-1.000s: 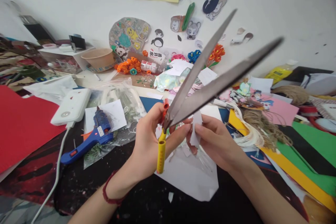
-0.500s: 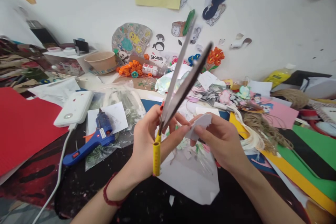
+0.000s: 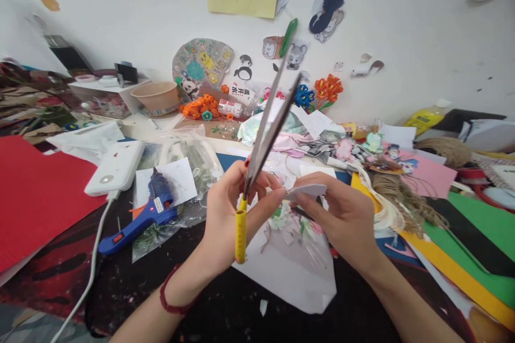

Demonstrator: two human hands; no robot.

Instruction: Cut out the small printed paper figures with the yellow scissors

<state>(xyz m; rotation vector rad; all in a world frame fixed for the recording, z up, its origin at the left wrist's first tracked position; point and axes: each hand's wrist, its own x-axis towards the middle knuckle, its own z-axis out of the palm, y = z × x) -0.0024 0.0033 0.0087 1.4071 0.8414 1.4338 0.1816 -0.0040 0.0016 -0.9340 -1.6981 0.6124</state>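
Observation:
A pair of scissors (image 3: 262, 153) with yellow-wrapped handles hangs on my left hand (image 3: 223, 222), its blades pointing up and slightly apart. The same hand's thumb and fingertips pinch the left end of a small white paper piece (image 3: 309, 190). From the other side my right hand (image 3: 348, 217) grips that piece between thumb and fingers. The paper is seen nearly edge-on, so its outline is hard to make out. Below both hands lies a white sheet (image 3: 295, 284) with clear plastic and small coloured scraps on it.
A blue glue gun (image 3: 140, 225) and a white power bank (image 3: 115, 169) with a cable lie at left, near red card (image 3: 44, 193). Twine (image 3: 396, 198) and green card (image 3: 483, 220) are at right. Orange flowers (image 3: 203, 106) and a bowl (image 3: 155, 96) stand along the wall.
The paper piece has tilted from facing me to nearly flat, edge-on. The scissor blades have come closer together, their tips swinging slightly left. Both hands stay in about the same place.

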